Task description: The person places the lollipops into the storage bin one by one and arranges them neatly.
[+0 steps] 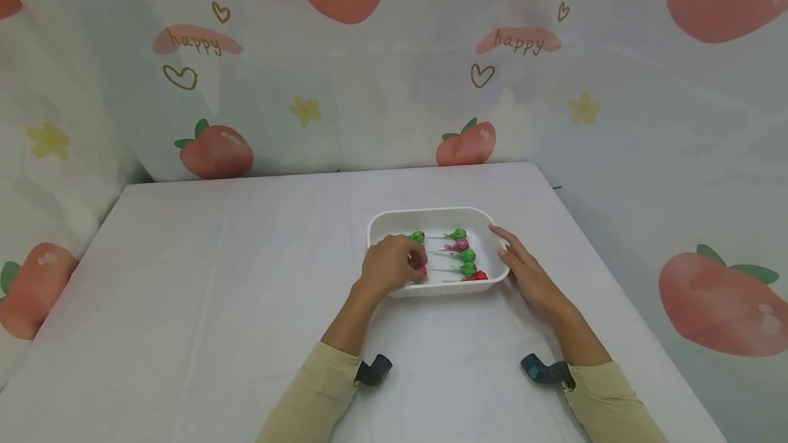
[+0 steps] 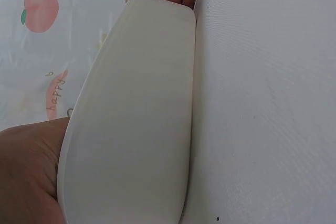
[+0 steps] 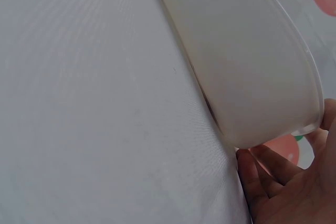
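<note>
A white plastic tray [image 1: 437,288] holds two columns of lollipops in green, pink and red wrappers, among them a green one [image 1: 457,233] at the top of the right column. My left hand [image 1: 389,264] reaches over the tray's left part, thumb and fingertips curled together at a pink-wrapped lollipop [image 1: 423,270]. The hand covers most of the left column. At the tray's right end, my right hand [image 1: 534,280] holds the rim. In the right wrist view its fingers [image 3: 278,163] lie against the outer wall, low down, with the thumb up by the rim.
The tray stands on a white-covered table [image 1: 246,306], towards its back right. A patterned curtain [image 1: 382,67] hangs behind the table and along both sides. The table's right edge runs close to my right forearm.
</note>
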`<state>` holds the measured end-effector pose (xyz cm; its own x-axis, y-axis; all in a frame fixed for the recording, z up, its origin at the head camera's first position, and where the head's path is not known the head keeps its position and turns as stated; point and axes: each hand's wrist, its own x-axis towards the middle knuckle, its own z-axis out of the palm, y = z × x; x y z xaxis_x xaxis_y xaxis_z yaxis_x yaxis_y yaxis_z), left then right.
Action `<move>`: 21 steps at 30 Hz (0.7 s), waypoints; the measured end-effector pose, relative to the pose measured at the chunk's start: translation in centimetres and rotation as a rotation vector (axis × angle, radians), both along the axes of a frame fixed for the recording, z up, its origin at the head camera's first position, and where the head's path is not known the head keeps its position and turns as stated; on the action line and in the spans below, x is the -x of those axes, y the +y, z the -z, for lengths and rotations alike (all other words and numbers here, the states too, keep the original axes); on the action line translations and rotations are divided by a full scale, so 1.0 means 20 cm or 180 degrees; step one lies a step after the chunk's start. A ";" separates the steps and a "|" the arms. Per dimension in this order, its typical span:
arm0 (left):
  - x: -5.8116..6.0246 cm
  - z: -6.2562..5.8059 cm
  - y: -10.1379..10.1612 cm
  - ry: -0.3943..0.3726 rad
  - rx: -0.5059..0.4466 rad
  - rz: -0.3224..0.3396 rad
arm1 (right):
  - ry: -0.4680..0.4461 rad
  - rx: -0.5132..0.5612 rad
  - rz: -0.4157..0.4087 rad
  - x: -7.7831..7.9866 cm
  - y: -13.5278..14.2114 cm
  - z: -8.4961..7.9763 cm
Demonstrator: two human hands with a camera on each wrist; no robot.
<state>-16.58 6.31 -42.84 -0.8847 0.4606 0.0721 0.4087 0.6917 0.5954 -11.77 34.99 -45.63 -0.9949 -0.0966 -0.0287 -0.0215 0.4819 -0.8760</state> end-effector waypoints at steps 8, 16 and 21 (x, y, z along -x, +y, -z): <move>0.00 0.00 -0.01 -0.0028 -0.0139 0.0079 | -0.0027 -0.0013 0.0012 0.01 0.01 0.01; 0.00 -0.01 -0.02 -0.0181 -0.0349 0.0154 | -0.0034 -0.0054 0.0025 0.02 0.02 0.03; 0.00 -0.02 -0.03 -0.0290 -0.0520 0.0182 | -0.0008 -0.0013 0.0001 0.02 0.01 0.02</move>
<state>-16.56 5.67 -42.45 -0.8638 0.4989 0.0708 0.3838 0.5602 0.7341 -12.12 35.23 -46.08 -0.9949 -0.0963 -0.0316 -0.0192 0.4855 -0.8740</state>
